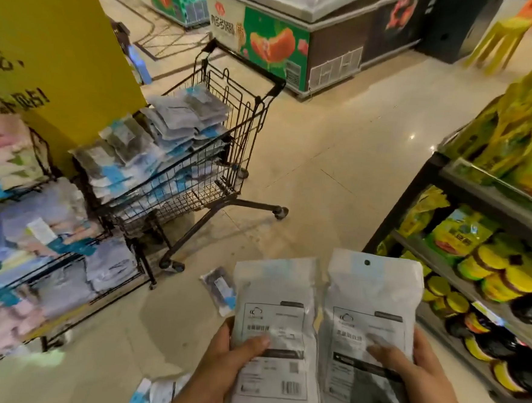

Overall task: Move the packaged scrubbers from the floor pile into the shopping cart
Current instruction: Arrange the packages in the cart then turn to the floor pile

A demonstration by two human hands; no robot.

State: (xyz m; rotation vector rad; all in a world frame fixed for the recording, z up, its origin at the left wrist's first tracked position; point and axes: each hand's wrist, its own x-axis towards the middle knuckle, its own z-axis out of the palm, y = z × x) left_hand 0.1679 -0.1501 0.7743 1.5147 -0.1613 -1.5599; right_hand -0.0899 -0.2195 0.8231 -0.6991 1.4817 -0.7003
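**A:** How far along are you?

**B:** Pretty far, I think. Look at the shopping cart [218, 141] up at about eleven o'clock. Its basket is piled high with packaged scrubbers [169, 131], right up over the rim.

**A:** And what do you have now?

**B:** You hold two more. Your left hand [231, 365] is wrapped around the left pack [273, 321], with the thumb pressed flat on its front. Your right hand [413, 372] is wrapped around the right pack [370, 318] the same way. Both packs stand up side by side, just in front of you at six o'clock, and they seem to touch.

**A:** Are those in the cart yet?

**B:** Not yet. The cart is well apart from your hands, so you need to carry them over.

**A:** Is anything left on the floor?

**B:** Yes. One small pack [219, 287] lies on the floor between you and the cart wheels, just beside your left pack. A few more packs [156, 395] show at the bottom edge, at about seven o'clock. That part is blurry, so I cannot count them.

**A:** So what is left?

**B:** Drop these two in, then pick up the few still on the floor.
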